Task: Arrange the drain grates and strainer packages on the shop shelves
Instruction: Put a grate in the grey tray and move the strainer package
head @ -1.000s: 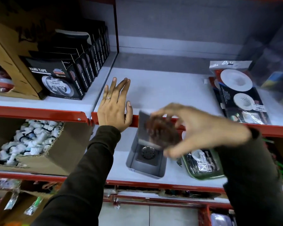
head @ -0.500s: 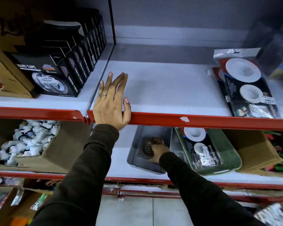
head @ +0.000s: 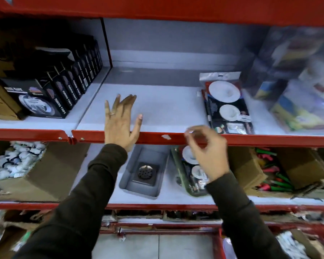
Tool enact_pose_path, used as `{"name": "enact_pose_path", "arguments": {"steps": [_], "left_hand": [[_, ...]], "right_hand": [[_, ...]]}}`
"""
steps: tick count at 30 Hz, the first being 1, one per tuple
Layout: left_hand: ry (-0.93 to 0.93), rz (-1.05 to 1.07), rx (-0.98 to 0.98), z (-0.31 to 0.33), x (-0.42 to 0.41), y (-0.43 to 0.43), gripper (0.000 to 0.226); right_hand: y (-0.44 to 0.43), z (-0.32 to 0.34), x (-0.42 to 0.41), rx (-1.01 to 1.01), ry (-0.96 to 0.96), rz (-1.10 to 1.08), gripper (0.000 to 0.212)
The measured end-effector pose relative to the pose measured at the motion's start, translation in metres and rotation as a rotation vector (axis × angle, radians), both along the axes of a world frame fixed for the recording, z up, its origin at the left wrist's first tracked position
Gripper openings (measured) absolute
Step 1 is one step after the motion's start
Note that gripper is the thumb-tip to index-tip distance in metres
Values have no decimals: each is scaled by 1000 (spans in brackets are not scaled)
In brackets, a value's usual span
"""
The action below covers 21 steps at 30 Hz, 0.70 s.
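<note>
A dark square drain grate (head: 146, 173) lies inside a grey tray (head: 128, 182) on the lower shelf. To its right a green tray (head: 183, 186) holds strainer packages (head: 190, 157), partly hidden by my right hand. A stack of strainer packages (head: 226, 103) lies flat on the upper shelf (head: 166, 107) at the right. My left hand (head: 121, 124) rests flat and open on that shelf's red front edge (head: 157, 137). My right hand (head: 207, 152) hovers in front of the edge, fingers curled apart, with nothing visible in it.
Black nano tape boxes (head: 64, 90) line the upper shelf's left bay behind a red divider. Clear-wrapped goods (head: 297, 81) fill the upper right. On the lower shelf stand a carton of white fittings (head: 17, 161) and cartons of coloured items (head: 273, 176).
My right hand has set the drain grate down in the grey tray and risen out of it to the right, now level with the upper shelf's edge. The left hand has stayed put.
</note>
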State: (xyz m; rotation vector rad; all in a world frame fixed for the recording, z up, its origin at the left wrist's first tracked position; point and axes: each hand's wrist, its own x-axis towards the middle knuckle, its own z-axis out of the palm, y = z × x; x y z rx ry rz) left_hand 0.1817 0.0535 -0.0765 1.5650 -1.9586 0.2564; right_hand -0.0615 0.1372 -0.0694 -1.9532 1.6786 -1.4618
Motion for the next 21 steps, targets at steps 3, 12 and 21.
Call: {"name": "enact_pose_path", "arguments": {"steps": [3, 12, 21], "left_hand": [[-70, -41, 73, 15, -75, 1, 58], [-69, -46, 494, 28, -227, 9, 56], [965, -362, 822, 45, -183, 57, 17]], "right_hand": [[-23, 10, -73, 79, 216, -454, 51], [-53, 26, -155, 556, 188, -386, 57], [-11, 31, -200, 843, -849, 411, 41]]}}
